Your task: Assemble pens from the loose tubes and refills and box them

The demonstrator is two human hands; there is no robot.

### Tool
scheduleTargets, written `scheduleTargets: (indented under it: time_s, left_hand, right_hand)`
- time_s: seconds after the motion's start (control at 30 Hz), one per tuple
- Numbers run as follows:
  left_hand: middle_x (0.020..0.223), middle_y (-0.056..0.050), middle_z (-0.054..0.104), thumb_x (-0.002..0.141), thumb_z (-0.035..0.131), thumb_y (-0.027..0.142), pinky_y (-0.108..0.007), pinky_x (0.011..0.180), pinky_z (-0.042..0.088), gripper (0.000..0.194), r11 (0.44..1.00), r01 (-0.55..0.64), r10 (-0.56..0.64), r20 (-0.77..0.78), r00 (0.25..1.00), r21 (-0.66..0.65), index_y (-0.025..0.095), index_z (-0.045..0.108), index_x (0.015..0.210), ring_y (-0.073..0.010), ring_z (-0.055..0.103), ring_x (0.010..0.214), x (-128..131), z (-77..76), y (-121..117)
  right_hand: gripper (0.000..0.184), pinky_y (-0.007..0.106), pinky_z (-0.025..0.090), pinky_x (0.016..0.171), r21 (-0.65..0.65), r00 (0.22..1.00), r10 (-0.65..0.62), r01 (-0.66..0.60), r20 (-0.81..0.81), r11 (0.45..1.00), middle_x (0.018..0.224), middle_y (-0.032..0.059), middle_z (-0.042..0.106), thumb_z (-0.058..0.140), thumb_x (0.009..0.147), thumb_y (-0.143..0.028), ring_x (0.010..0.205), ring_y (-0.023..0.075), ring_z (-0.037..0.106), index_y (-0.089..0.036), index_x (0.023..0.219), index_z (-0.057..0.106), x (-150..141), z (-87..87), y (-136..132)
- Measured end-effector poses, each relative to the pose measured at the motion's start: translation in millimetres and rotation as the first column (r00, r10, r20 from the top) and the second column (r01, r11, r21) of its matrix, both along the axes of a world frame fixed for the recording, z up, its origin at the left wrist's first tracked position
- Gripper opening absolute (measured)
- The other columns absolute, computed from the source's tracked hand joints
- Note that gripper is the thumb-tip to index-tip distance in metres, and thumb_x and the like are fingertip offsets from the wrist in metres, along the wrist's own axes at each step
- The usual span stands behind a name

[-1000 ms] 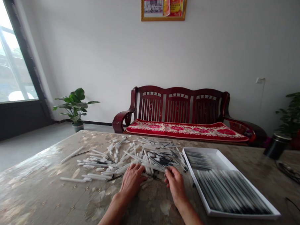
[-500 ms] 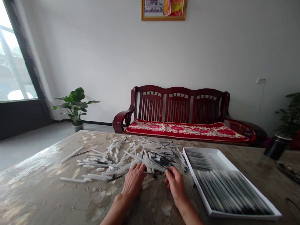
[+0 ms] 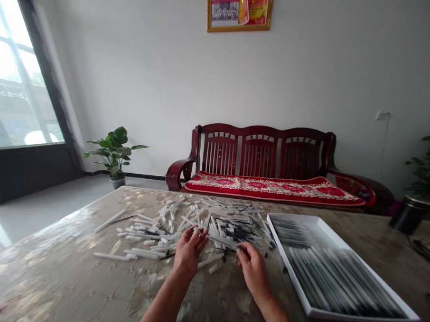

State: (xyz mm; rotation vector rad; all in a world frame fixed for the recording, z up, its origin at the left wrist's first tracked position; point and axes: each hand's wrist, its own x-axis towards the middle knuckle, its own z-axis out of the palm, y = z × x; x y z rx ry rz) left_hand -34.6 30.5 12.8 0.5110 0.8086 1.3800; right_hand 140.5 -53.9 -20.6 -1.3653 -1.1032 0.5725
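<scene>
A translucent white pen barrel point(image 3: 223, 241) spans the gap between my two hands, over the front of a heap of pen parts. My left hand point(image 3: 189, 249) is closed with the fingertips pinched at the barrel's left end. At its right end, my right hand point(image 3: 253, 267) is closed, thumb against the curled fingers; something small and dark shows at its fingertips. Loose white barrels point(image 3: 144, 234), caps and thin black refills point(image 3: 238, 228) lie spread around and beyond both hands. A short white cap point(image 3: 213, 268) rests on the table between my wrists.
A shallow white box point(image 3: 310, 307) at the right holds rows of pens point(image 3: 345, 280). The patterned table point(image 3: 70, 287) also bears a black canister point(image 3: 410, 214) and a dark cable at the far right. Behind stand a red wooden bench point(image 3: 258, 153) and a potted plant point(image 3: 115, 152).
My left hand has turned and lifted slightly, its fingers now more upright. A thin dark refill showed between the hands before; now a white barrel does. The view has shifted a little left.
</scene>
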Motion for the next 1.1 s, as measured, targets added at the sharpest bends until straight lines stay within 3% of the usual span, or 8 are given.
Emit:
scheduleTargets:
  time_s: [0.17, 0.47, 0.7, 0.83, 1.0, 1.1]
  left_hand:
    - [0.082, -0.003, 0.072, 0.088, 0.06, 0.005, -0.025, 0.069, 0.061, 0.014, 0.994, 0.022, -0.013, 0.078, 0.997, -0.111, 0.018, 0.055, 0.085, -0.0141, 0.075, 0.073, 4.1, 2.2, -2.5]
    - [0.082, -0.004, 0.074, 0.085, 0.067, 0.009, -0.031, 0.081, 0.062, 0.012, 0.992, 0.079, -0.07, 0.094, 0.993, -0.098, 0.017, 0.058, 0.083, -0.0159, 0.075, 0.077, 8.0, -4.9, -4.0]
    - [0.081, -0.005, 0.075, 0.089, 0.059, 0.006, -0.028, 0.075, 0.062, 0.013, 0.989, 0.103, -0.093, 0.095, 0.991, -0.107, 0.017, 0.057, 0.082, -0.0145, 0.075, 0.076, 14.4, 1.1, -12.9]
    - [0.08, -0.003, 0.075, 0.085, 0.064, 0.007, -0.025, 0.072, 0.061, 0.013, 0.994, 0.088, -0.084, 0.077, 0.994, -0.064, 0.017, 0.057, 0.082, -0.0139, 0.075, 0.075, 14.4, 1.4, -14.4]
    - [0.081, -0.003, 0.075, 0.078, 0.075, 0.015, -0.026, 0.073, 0.061, 0.022, 0.993, 0.11, -0.112, 0.046, 0.993, 0.051, 0.019, 0.055, 0.086, -0.0164, 0.075, 0.078, 13.3, -0.7, -14.8]
    - [0.081, -0.002, 0.076, 0.071, 0.081, 0.022, -0.027, 0.074, 0.061, 0.032, 0.985, 0.126, -0.13, 0.029, 0.991, 0.118, 0.02, 0.054, 0.089, -0.0176, 0.075, 0.079, 12.6, 1.7, -16.2]
  right_hand:
    - [0.028, 0.027, 0.049, 0.055, 0.0, 0.999, 0.008, -0.008, 0.033, 1.0, 0.068, 0.002, 0.068, 0.06, 0.081, -0.046, 0.055, 0.0182, 0.062, -0.021, 0.087, 0.069, -0.5, -0.7, -0.5]
    - [0.025, 0.028, 0.05, 0.056, 0.026, 0.993, -0.036, 0.033, 0.11, 0.999, 0.068, 0.0029, 0.07, 0.059, 0.083, -0.043, 0.056, 0.0188, 0.063, -0.022, 0.088, 0.071, -0.2, -3.7, -0.1]
    - [0.023, 0.033, 0.054, 0.077, 0.124, 0.948, -0.055, 0.016, 0.314, 0.992, 0.088, 0.0075, 0.075, 0.057, 0.085, -0.033, 0.084, 0.0247, 0.07, -0.024, 0.096, 0.075, 0.1, -0.6, -2.4]
    - [0.026, 0.035, 0.052, 0.081, 0.161, 0.899, -0.079, 0.009, 0.431, 0.987, 0.09, 0.0088, 0.075, 0.055, 0.088, -0.032, 0.086, 0.0258, 0.07, -0.027, 0.101, 0.076, -0.1, 4.0, -5.9]
    - [0.026, 0.035, 0.051, 0.076, 0.079, 0.916, -0.057, 0.028, 0.397, 0.996, 0.088, 0.0093, 0.076, 0.055, 0.085, -0.035, 0.083, 0.0272, 0.07, -0.026, 0.093, 0.077, -4.4, 12.4, -10.4]
    - [0.026, 0.03, 0.047, 0.056, -0.079, 0.975, 0.036, -0.02, 0.22, 0.997, 0.064, 0.0038, 0.069, 0.056, 0.081, -0.042, 0.06, 0.0216, 0.064, -0.024, 0.083, 0.075, -6.8, 18.7, -11.1]
